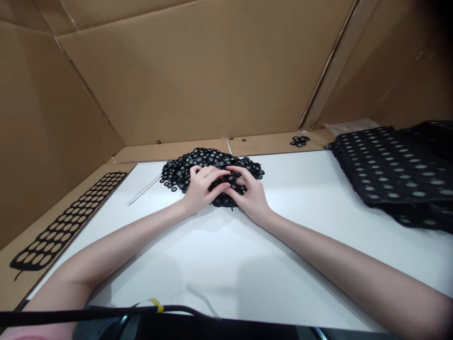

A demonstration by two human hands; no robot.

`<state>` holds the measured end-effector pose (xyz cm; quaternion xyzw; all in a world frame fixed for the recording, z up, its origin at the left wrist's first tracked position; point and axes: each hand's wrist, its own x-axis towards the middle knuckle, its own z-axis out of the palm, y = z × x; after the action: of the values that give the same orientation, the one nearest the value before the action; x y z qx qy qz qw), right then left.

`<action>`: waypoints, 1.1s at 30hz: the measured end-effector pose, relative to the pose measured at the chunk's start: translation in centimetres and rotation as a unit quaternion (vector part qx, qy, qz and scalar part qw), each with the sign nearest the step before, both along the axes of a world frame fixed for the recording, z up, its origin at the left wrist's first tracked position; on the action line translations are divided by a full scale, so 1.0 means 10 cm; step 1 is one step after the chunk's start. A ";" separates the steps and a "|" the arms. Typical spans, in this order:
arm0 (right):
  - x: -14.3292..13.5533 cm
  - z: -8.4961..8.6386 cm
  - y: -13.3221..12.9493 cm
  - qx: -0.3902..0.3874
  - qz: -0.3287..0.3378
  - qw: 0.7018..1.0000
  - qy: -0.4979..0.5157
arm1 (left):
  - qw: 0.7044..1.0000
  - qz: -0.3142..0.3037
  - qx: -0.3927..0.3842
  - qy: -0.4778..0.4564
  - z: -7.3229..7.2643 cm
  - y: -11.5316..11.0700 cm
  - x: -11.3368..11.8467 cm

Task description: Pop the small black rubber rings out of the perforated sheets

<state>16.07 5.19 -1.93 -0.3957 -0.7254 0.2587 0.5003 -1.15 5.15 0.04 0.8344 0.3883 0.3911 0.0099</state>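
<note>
A heap of small black rings with greyish centres point(198, 163) lies on the white board. At its near edge, my left hand point(203, 189) and my right hand point(249, 193) face each other, fingers curved and fingertips almost meeting. Between and beneath the fingers is a black perforated sheet point(223, 202), with a short tail sticking out toward me. Both hands appear to grip this sheet by thumb and fingers. The fingers and the dark rings around it hide most of its shape.
An empty black lattice strip point(67, 222) lies on cardboard at left. Stacked black dotted sheets point(399, 165) stand at right. A white stick point(144, 190) lies beside the heap. Loose rings point(300, 141) lie at the back. A black cable point(123, 311) crosses in front. Cardboard walls point(177, 85) surround the board.
</note>
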 end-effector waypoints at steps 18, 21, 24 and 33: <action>-0.03 -0.03 -0.04 0.132 0.033 0.986 -0.092 | 0.957 -0.008 -0.165 -0.237 0.05 0.18 -0.06; -0.03 -0.03 -0.03 0.125 0.040 0.988 -0.085 | 0.944 -0.009 -0.168 -0.282 0.05 0.24 -0.09; -0.04 -0.03 -0.03 0.122 0.050 0.988 -0.080 | 0.922 -0.022 -0.195 -0.332 0.02 0.28 -0.08; -0.04 -0.01 -0.01 0.120 0.046 0.989 -0.073 | 0.875 -0.012 -0.230 -0.426 -0.01 0.32 -0.02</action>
<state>15.68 5.06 -2.02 -0.3167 -0.8033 0.1635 0.4772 -1.35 8.31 -0.07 0.5660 0.4154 0.6078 0.3711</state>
